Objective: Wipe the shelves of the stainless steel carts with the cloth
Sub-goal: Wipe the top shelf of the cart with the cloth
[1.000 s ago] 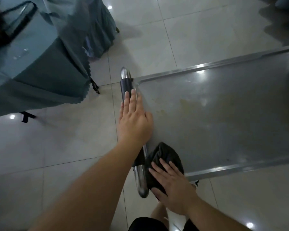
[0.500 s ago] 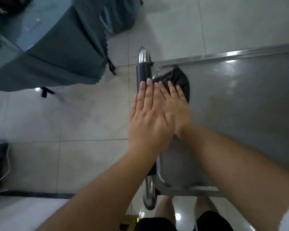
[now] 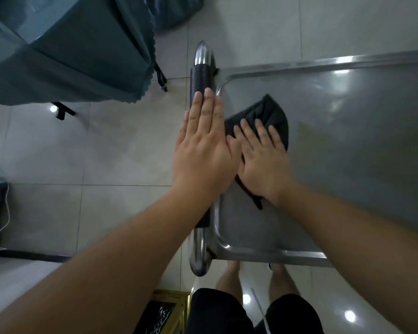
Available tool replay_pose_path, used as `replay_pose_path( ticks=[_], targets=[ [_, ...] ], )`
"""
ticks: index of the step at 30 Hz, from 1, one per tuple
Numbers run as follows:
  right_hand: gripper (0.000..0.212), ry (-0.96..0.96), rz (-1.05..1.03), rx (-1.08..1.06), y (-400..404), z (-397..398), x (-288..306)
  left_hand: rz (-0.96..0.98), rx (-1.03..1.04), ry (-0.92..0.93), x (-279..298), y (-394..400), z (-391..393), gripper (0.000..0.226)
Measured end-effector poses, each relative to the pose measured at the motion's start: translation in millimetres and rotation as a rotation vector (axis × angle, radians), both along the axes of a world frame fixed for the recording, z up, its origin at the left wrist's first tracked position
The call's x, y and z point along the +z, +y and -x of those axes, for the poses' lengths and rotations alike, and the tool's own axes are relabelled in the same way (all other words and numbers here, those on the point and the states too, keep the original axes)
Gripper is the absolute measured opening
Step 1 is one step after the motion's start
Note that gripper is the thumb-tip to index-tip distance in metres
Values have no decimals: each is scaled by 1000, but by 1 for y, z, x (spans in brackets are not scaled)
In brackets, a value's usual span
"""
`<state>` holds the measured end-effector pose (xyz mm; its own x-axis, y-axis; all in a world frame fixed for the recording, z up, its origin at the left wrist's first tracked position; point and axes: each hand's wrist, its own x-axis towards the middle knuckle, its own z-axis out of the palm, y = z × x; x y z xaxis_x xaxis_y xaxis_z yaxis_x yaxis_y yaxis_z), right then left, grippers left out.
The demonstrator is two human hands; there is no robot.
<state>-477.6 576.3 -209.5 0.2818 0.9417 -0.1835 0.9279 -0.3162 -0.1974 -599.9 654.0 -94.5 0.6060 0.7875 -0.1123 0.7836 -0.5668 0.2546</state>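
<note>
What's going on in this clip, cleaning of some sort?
Yes. A person is wiping the top shelf of a stainless steel cart. The right hand lies flat with spread fingers on a crumpled dark cloth, pressing it onto the shelf near the handle-side corner. The left hand rests flat on the cart's black-sleeved steel push handle, apparently steadying the cart. A table draped in grey-green cloth stands to the left on the tiled floor.

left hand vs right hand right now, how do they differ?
The left hand lies flat on the cart handle, bare; the right hand presses the dark cloth onto the shelf. The left hand's fingers are together, the right hand's spread. The left hand sits outside the shelf rim, the right inside. Both are palm down, side by side.
</note>
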Motion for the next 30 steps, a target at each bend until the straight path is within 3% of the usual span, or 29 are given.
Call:
replay_pose_path(
  ticks=[5, 8, 11, 15, 21, 25, 30],
  targets=[
    [69, 29, -9, 107, -159, 55, -5, -1, 2, 34, 3, 1, -1, 73],
    [68, 40, 18, 157, -192, 55, -6, -1, -1, 48, 5, -1, 0, 72],
    [67, 50, -8, 124, -159, 25, -6, -13, 3, 50, 6, -2, -2, 72],
    [63, -23, -63, 16, -59, -39, -7, -52, -1, 55, 5, -4, -5, 72],
    [74, -27, 65, -31, 83, -133, -9, -140, 2, 95, 1, -4, -6, 72],
    [75, -36, 60, -28, 85, -137, -11, -177, -63, 137, 1, -5, -6, 73],
    [72, -15, 18, -74, 7, -97, -6, -135, -79, 182, 2, -2, -6, 77]
  ],
)
